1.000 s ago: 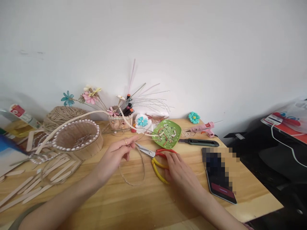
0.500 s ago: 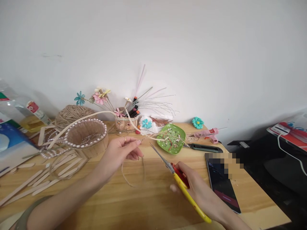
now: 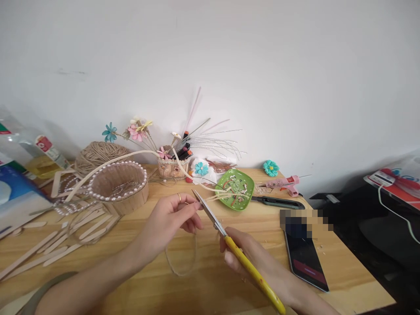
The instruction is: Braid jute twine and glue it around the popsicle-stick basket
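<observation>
now, head view only: left hand [image 3: 170, 218] pinching one strand of twine [image 3: 181, 258] between thumb and fingertips, one ring on a finger, loop of that twine hanging below onto the wooden table [image 3: 203, 284]. right hand [image 3: 246, 258] closed round the yellow handles of one pair of scissors [image 3: 226, 236], blades reaching up-left and meeting at the left hand's fingertips; can't tell whether the blades are parted.

relative to the green dish [image 3: 235, 189]: scissor tips just left of it, both hands nearer the camera. left of dish, one small pot of flowers and markers [image 3: 170, 164], then one round basket trimmed with pearls [image 3: 120, 186], then one ball of jute string [image 3: 98, 155] at the wall. far left of dish, a scatter of flat wooden sticks [image 3: 49, 249], too overlapped to count. right of dish, one dark utility knife [image 3: 278, 202], one pink glue gun [image 3: 285, 183], one teal paper flower [image 3: 271, 167]. right and nearer, one phone [image 3: 306, 258] lying flat, partly blurred.
</observation>
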`<state>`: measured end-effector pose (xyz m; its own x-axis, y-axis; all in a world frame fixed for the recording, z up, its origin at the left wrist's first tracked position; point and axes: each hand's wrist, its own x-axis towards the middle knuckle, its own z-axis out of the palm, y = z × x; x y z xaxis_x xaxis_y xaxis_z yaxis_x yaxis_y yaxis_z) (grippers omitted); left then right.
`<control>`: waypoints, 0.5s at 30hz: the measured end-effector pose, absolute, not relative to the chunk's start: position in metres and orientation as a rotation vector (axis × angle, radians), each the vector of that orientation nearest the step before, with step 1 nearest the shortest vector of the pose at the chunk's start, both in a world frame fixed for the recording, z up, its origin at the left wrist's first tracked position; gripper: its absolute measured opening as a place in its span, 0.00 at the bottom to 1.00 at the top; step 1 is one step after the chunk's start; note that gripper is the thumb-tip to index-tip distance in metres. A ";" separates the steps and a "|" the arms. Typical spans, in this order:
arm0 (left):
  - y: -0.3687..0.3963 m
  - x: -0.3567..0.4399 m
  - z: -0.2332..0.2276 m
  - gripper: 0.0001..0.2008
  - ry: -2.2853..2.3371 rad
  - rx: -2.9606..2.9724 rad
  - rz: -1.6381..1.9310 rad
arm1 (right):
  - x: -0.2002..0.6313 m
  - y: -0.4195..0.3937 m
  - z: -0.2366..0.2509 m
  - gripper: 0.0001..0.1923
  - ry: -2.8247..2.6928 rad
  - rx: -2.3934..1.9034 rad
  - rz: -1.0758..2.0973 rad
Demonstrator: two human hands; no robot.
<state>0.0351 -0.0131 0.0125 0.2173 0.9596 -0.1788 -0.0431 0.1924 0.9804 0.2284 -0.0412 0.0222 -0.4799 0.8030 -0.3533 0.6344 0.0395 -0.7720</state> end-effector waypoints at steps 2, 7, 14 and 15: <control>-0.014 0.036 0.013 0.08 1.086 1.121 0.944 | 0.226 -0.041 0.022 0.29 -2.117 -1.470 1.440; -0.015 0.037 0.013 0.08 1.081 1.120 0.942 | 0.222 -0.043 0.018 0.29 -2.096 -1.461 1.424; -0.016 0.036 0.010 0.07 1.064 1.126 0.944 | 0.222 -0.042 0.011 0.18 -2.148 -1.558 1.237; -0.016 0.036 0.010 0.07 1.063 1.128 0.944 | 0.222 -0.042 0.009 0.18 -2.147 -1.566 1.222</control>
<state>0.0359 -0.0162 0.0100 0.2381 0.9568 -0.1671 -0.0522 0.1844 0.9815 0.2217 -0.0418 0.0094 -0.4096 0.8668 -0.2844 0.6872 0.0882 -0.7211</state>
